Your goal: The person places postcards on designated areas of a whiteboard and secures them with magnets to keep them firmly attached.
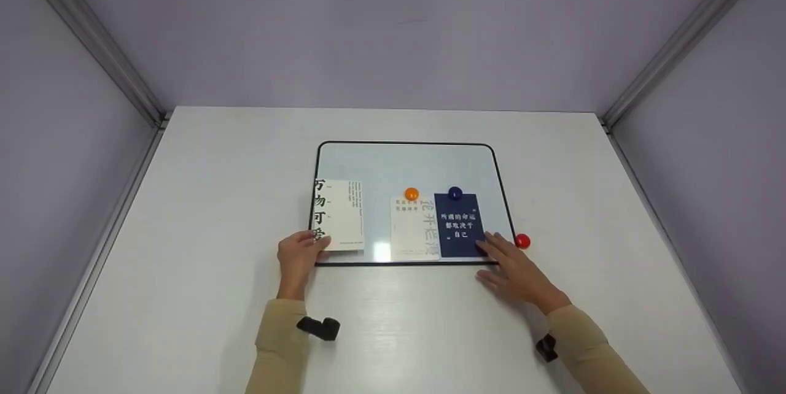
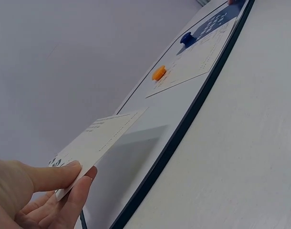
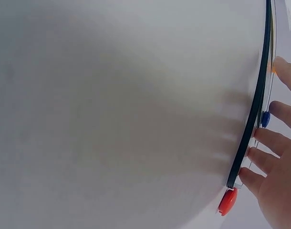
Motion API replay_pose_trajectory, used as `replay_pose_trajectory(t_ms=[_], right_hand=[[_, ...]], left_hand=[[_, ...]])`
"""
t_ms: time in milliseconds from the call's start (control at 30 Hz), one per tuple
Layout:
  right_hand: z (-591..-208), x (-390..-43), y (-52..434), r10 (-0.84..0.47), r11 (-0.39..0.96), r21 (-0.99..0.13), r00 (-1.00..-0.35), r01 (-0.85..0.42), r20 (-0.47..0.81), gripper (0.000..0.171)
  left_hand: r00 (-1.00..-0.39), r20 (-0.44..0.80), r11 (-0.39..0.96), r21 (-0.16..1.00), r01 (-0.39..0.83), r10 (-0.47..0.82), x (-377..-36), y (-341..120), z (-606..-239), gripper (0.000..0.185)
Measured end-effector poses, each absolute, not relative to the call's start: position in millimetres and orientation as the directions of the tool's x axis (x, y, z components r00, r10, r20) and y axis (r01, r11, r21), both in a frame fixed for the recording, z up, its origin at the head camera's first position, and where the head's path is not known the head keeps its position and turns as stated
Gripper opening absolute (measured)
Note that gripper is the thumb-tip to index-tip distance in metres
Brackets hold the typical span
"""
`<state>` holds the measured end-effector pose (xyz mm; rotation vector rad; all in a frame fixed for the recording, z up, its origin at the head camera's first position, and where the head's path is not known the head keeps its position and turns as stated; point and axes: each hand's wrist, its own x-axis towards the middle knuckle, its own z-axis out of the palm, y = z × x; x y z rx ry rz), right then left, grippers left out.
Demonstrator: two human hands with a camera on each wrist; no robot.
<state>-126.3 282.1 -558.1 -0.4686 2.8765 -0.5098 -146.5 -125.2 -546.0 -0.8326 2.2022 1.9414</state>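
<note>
A black-framed whiteboard (image 1: 381, 164) lies flat on the white table. My left hand (image 1: 299, 251) pinches the near corner of a white card (image 1: 338, 215) with black characters, lifting it off the board's left side; the same white card (image 2: 102, 136) shows tilted up in the left wrist view. A cream card (image 1: 413, 228) sits under an orange magnet (image 1: 411, 194), and a dark blue card (image 1: 459, 225) sits under a blue magnet (image 1: 455, 193). My right hand (image 1: 514, 268) lies flat with straight fingers on the board's near right corner. A red magnet (image 1: 522, 240) rests on the table beside it.
The white table (image 1: 245, 161) is walled by lilac panels (image 1: 393, 26) on three sides with metal corner posts. Black wrist-camera mounts (image 1: 319, 326) sit on both beige sleeves. The red magnet (image 3: 227, 201) lies just outside the board frame (image 3: 253, 119).
</note>
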Motion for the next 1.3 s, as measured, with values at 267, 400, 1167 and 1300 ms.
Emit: replay_pose_trajectory(t_ms=[267,400,1167,1300], right_hand=[[-557,-126,282,-0.327,0.893,-0.372,-0.934,-0.255,-0.145,0.066],[-556,-126,282,-0.323,0.892,-0.382,-0.933,-0.243,-0.161,0.066],[-559,-127,286,-0.334,0.885,-0.391,-0.930,-0.255,-0.151,0.065],[-558,-127,285,-0.333,0.885,-0.391,-0.931,-0.252,-0.153,0.064]], left_hand=[[-0.859,-0.404,0.036,0.899,-0.436,-0.315,-146,-121,-547,0.042],[-0.858,-0.405,0.061,0.894,-0.444,-0.317,-147,-117,-547,0.039],[-0.875,-0.379,0.053,0.910,-0.412,-0.300,-143,-104,-552,0.036],[-0.873,-0.388,0.066,0.903,-0.424,-0.297,-144,-103,-556,0.037]])
